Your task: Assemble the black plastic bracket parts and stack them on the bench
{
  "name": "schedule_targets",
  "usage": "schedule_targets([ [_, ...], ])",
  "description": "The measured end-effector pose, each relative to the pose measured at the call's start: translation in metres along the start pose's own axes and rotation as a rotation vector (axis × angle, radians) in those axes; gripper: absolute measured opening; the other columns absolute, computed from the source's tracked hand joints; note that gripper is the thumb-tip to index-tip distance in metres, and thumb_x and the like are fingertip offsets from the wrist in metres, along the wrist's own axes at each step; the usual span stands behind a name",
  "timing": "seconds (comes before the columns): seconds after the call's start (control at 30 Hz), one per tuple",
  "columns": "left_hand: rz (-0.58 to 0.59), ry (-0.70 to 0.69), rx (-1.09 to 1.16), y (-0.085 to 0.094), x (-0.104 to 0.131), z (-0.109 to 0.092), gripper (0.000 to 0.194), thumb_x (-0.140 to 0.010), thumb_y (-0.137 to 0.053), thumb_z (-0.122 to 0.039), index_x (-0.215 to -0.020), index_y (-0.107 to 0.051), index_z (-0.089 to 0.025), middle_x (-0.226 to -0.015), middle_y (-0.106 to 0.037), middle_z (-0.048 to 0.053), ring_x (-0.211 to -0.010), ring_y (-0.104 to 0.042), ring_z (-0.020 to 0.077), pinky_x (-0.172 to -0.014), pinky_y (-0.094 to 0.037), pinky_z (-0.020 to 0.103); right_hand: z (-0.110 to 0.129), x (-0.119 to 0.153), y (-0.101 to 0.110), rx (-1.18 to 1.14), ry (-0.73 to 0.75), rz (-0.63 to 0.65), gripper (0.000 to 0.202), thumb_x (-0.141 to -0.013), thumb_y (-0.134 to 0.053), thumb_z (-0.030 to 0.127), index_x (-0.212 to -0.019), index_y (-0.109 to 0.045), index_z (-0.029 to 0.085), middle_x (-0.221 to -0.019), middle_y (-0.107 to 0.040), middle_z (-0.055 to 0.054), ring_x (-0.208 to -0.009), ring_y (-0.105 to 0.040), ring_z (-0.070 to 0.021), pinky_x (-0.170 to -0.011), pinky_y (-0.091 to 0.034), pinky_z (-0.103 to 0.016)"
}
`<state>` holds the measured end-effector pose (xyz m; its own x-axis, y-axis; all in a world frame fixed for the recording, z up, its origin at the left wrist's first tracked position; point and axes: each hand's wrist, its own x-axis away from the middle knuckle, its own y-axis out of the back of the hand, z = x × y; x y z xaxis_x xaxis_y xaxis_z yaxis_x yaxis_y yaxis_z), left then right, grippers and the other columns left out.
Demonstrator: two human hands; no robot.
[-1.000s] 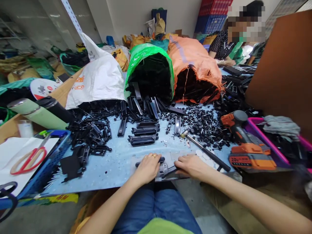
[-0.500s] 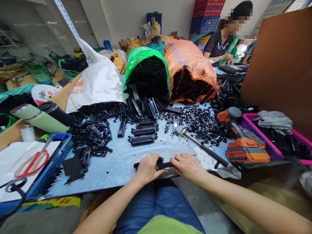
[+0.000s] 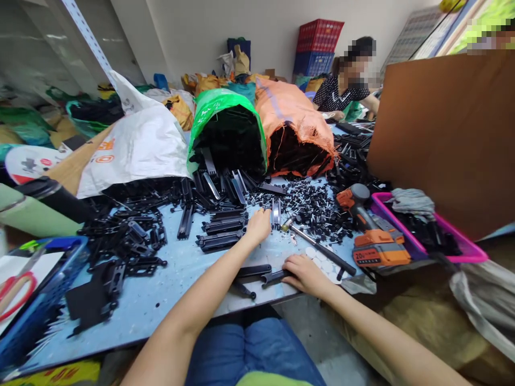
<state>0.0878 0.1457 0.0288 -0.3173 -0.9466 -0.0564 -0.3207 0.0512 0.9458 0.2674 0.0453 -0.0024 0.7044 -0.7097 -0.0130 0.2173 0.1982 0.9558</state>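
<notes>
My left hand (image 3: 260,224) reaches out to the near edge of a heap of small black parts and screws (image 3: 309,201). Its fingers point down and look closed; whatever is between them is hidden. By the table's front edge, my right hand (image 3: 302,272) grips the end of a black plastic channel piece (image 3: 276,277). Just left of that lie another long black plastic piece (image 3: 254,271) and a black arm with a ball end (image 3: 244,290). Stacked black housings (image 3: 221,239) sit left of my left hand. Behind my right hand is a hammer (image 3: 322,246).
White discs (image 3: 319,261) lie beside the hammer. To the right are an orange cordless drill (image 3: 376,247) and a pink basket (image 3: 475,253). Green (image 3: 203,104) and orange (image 3: 292,102) sacks spill black parts. A blue basket (image 3: 60,273) stands left. Another person (image 3: 341,96) sits behind.
My left hand has left the black piece at the front edge and moved forward to the small-parts heap. My right hand stays near the front. The view has shifted right.
</notes>
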Motion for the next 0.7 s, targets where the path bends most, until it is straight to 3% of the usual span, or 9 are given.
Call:
schedule_targets([
  [0.13, 0.042, -0.085, 0.006, -0.020, -0.055, -0.039, 0.029, -0.088, -0.037, -0.019, -0.114, -0.050, -0.018, -0.115, -0.053, 0.011, -0.107, -0.046, 0.0216, -0.087, -0.037, 0.032, 0.008, 0.002, -0.006, -0.026, -0.045, -0.015, 0.029, -0.089, -0.044, 0.044, -0.097, -0.057, 0.018, -0.091, -0.058, -0.007, -0.088, -0.051, -0.0199, -0.076, -0.037, -0.033],
  [0.23, 0.043, -0.065, -0.015, -0.033, -0.072, -0.063, 0.031, -0.086, -0.040, -0.020, -0.116, -0.050, -0.017, -0.117, -0.053, 0.012, -0.111, -0.044, 0.0229, -0.091, -0.034, 0.036, 0.010, 0.004, -0.003, -0.027, -0.036, -0.055, 0.032, -0.088, -0.045, 0.046, -0.102, -0.056, 0.020, -0.095, -0.059, -0.007, -0.088, -0.051, -0.0203, -0.076, -0.039, -0.033],
  [0.3, 0.061, -0.027, -0.037, -0.038, -0.079, -0.069, 0.031, -0.085, -0.040, -0.018, -0.113, -0.053, -0.014, -0.113, -0.056, 0.015, -0.109, -0.047, 0.0233, -0.092, -0.033, 0.039, 0.003, 0.004, 0.006, -0.006, -0.076, -0.148, 0.034, -0.088, -0.045, 0.047, -0.109, -0.054, 0.022, -0.104, -0.057, -0.009, -0.093, -0.051, -0.0215, -0.078, -0.040, -0.034],
  [0.37, 0.096, 0.011, -0.070, -0.039, -0.084, -0.067, 0.029, -0.085, -0.038, -0.015, -0.106, -0.058, -0.010, -0.107, -0.059, 0.017, -0.103, -0.053, 0.0245, -0.088, -0.036, 0.040, -0.012, 0.001, 0.019, 0.051, -0.247, -0.281, 0.032, -0.090, -0.042, 0.042, -0.112, -0.053, 0.022, -0.111, -0.055, -0.010, -0.099, -0.049, -0.0226, -0.081, -0.040, -0.036],
  [0.43, 0.131, 0.039, -0.116, -0.040, -0.088, -0.061, 0.030, -0.083, -0.037, -0.013, -0.101, -0.061, -0.007, -0.103, -0.061, 0.020, -0.098, -0.056, 0.0268, -0.083, -0.040, 0.040, -0.035, -0.004, 0.033, 0.134, -0.545, -0.363, 0.030, -0.090, -0.041, 0.038, -0.113, -0.052, 0.021, -0.112, -0.053, -0.012, -0.102, -0.047, -0.0244, -0.082, -0.040, -0.038],
  [0.53, 0.171, 0.042, -0.184, -0.040, -0.097, -0.054, 0.030, -0.080, -0.038, -0.012, -0.096, -0.063, -0.007, -0.098, -0.062, 0.021, -0.093, -0.060, 0.0279, -0.076, -0.044, 0.037, -0.073, -0.011, 0.047, 0.189, -0.928, -0.352, 0.032, -0.088, -0.045, 0.036, -0.113, -0.050, 0.017, -0.108, -0.051, -0.015, -0.099, -0.048, -0.0271, -0.077, -0.042, -0.039],
  [0.6, 0.166, 0.034, -0.213, -0.040, -0.099, -0.051, 0.032, -0.079, -0.037, -0.011, -0.095, -0.064, -0.007, -0.098, -0.062, 0.021, -0.090, -0.061, 0.0276, -0.073, -0.045, 0.035, -0.091, -0.014, 0.047, 0.175, -1.025, -0.359, 0.027, -0.089, -0.045, 0.031, -0.111, -0.050, 0.016, -0.105, -0.052, -0.014, -0.095, -0.050, -0.0254, -0.073, -0.044, -0.036],
  [0.7, 0.119, 0.045, -0.230, -0.041, -0.094, -0.049, 0.033, -0.078, -0.036, -0.009, -0.095, -0.064, -0.005, -0.100, -0.061, 0.022, -0.087, -0.062, 0.0277, -0.070, -0.046, 0.035, -0.100, -0.018, 0.036, 0.163, -1.055, -0.396, 0.022, -0.090, -0.041, 0.023, -0.110, -0.048, 0.016, -0.105, -0.050, -0.013, -0.092, -0.051, -0.0223, -0.070, -0.044, -0.032],
])
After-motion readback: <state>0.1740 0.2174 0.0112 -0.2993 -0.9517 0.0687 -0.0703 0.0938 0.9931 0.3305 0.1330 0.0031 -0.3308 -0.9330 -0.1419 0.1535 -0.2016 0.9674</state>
